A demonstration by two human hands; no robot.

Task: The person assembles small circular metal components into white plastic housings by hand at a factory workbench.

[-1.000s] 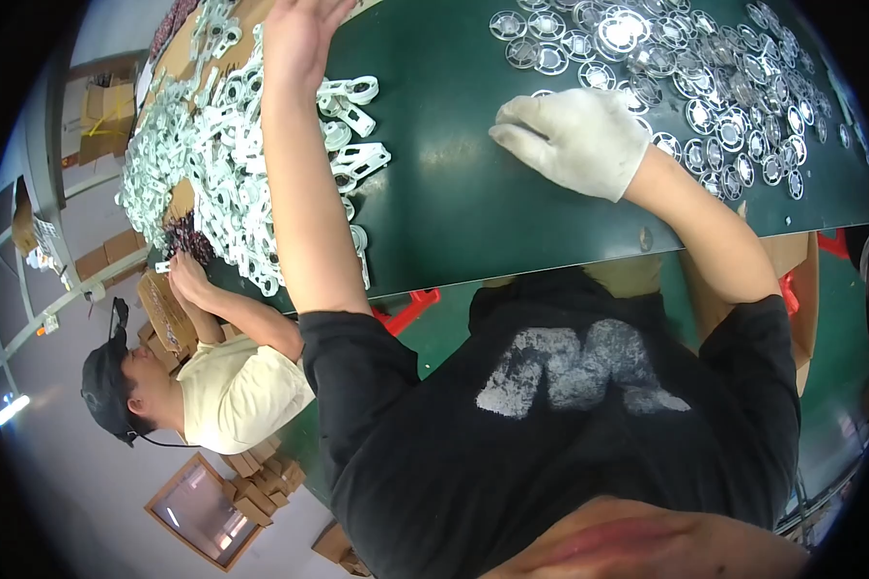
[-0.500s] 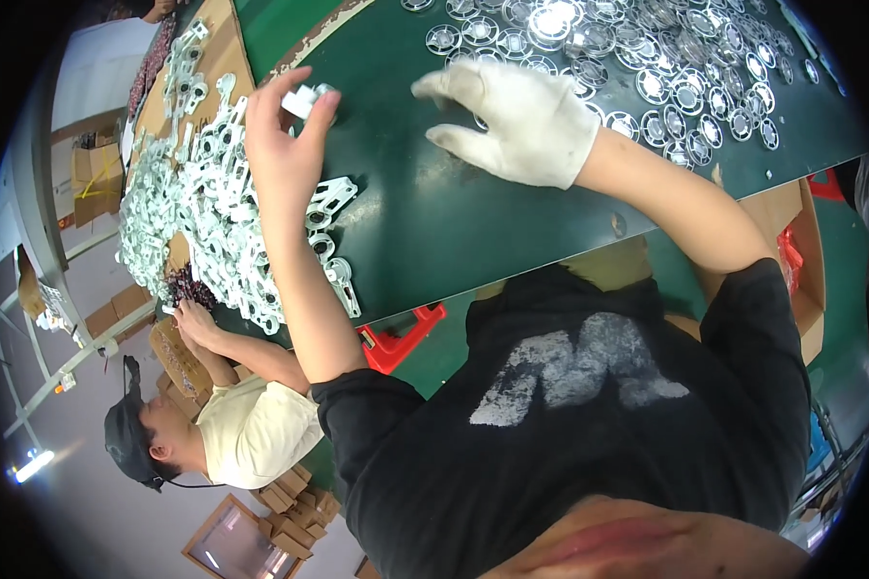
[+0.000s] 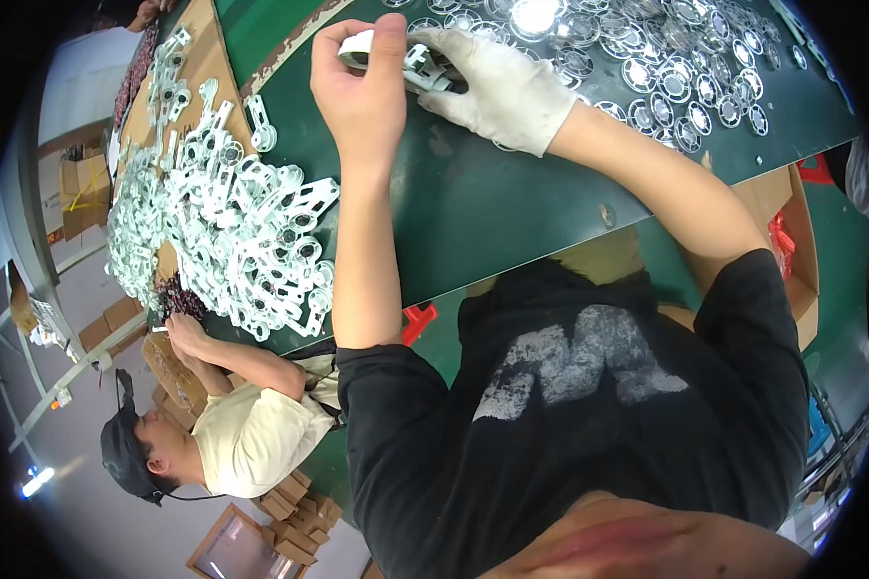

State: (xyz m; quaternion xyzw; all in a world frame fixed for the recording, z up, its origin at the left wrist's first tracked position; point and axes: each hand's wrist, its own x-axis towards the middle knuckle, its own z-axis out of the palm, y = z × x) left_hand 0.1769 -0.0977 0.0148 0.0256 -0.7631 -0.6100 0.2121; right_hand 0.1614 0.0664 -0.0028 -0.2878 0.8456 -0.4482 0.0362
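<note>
My bare left hand (image 3: pixel 365 101) is closed around a white plastic part (image 3: pixel 423 71) with a rounded end, held above the green table. From the other side, my right hand (image 3: pixel 507 92), in a white glove, grips the same part between thumb and fingers. My fingers cover much of the part, so its full shape is hidden. Left of my left forearm lies a large pile of pale plastic parts (image 3: pixel 246 227) with ring-shaped ends. Beyond my right hand, many round clear-and-silver discs (image 3: pixel 674 82) are spread out.
The green table (image 3: pixel 473 222) has a straight near edge before my body. One loose pale part (image 3: pixel 260 124) lies apart from the pile. At left, a co-worker (image 3: pixel 251 439) handles small dark pieces (image 3: pixel 179 297). An open cardboard box (image 3: pixel 806 289) stands below the table at right.
My left hand has moved right with the white part, meeting my right hand. The gloved hand, apart before, has shifted slightly up and left and closed on the part.
</note>
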